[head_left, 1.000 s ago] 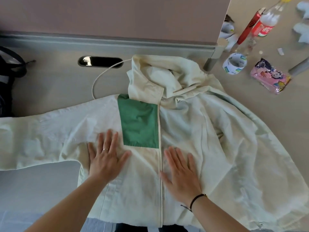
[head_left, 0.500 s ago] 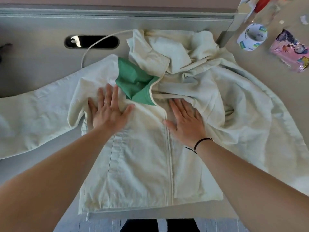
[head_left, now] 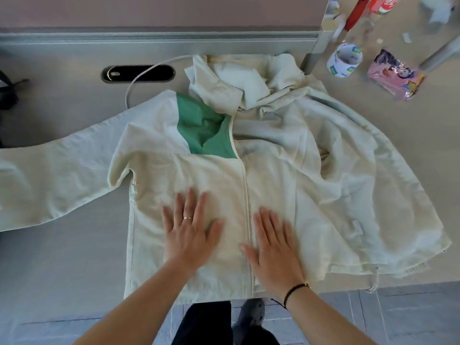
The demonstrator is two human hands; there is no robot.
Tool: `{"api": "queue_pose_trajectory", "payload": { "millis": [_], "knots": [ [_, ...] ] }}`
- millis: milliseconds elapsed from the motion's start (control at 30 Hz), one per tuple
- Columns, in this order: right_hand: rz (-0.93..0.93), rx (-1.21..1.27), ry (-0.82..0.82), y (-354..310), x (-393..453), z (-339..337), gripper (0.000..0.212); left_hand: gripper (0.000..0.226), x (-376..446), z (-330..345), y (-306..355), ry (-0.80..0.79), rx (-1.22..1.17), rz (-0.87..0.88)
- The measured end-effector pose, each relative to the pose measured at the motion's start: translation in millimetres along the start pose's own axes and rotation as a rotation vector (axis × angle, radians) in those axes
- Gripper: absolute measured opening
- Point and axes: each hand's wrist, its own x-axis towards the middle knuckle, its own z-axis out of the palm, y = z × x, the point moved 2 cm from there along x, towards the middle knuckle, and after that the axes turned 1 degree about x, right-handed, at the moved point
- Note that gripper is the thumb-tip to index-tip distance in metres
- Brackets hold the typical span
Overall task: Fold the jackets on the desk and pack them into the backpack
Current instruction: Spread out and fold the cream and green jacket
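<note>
Cream jacket [head_left: 286, 190] lies face-up on the grey worktop [head_left: 62, 257], zipped along the centre, hem toward you at the near edge. Green chest panel [head_left: 206, 130] is rumpled and partly covered by the crumpled hood [head_left: 236, 85], which sits bunched against the back rail. One sleeve [head_left: 54, 180] runs out flat to your left; the other side is a loose heap of fabric spilling to your right, not laid out.

Your left hand [head_left: 190, 232] presses flat on the front panel, fingers straight and spread, gripping nothing. Your right hand [head_left: 275, 247] does the same just across the zipper [head_left: 247, 220], palm down, nothing grasped.

Progress: very early. Looks like you are only smoothing the body; no sleeve folded in, no fold across the torso, hood not tucked. Everything is left: flatten the right side, fold both sleeves, fold the body, then pack. A dark strap [head_left: 7, 93] at the far left edge may belong to the backpack (cannot tell, mostly out of frame). Only one jacket in view.

Around: a white cable [head_left: 139, 78] runs from the worktop's slot [head_left: 138, 73]; a tape roll [head_left: 344, 59], a pink packet [head_left: 394, 78] and bottles [head_left: 373, 6] sit on the adjoining surface, well apart from the jacket.
</note>
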Motion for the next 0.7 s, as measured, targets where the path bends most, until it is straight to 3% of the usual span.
{"api": "queue_pose_trajectory", "payload": {
  "millis": [433,700],
  "knots": [
    [-0.051,0.044,0.032,-24,-100,43,0.083,0.082,-88,14,-27,-0.071,0.094,-0.08],
    [-0.045,0.105,0.025,-27,-106,30,0.082,0.082,-91,-6,2,-0.109,0.002,-0.142]
  ]
}}
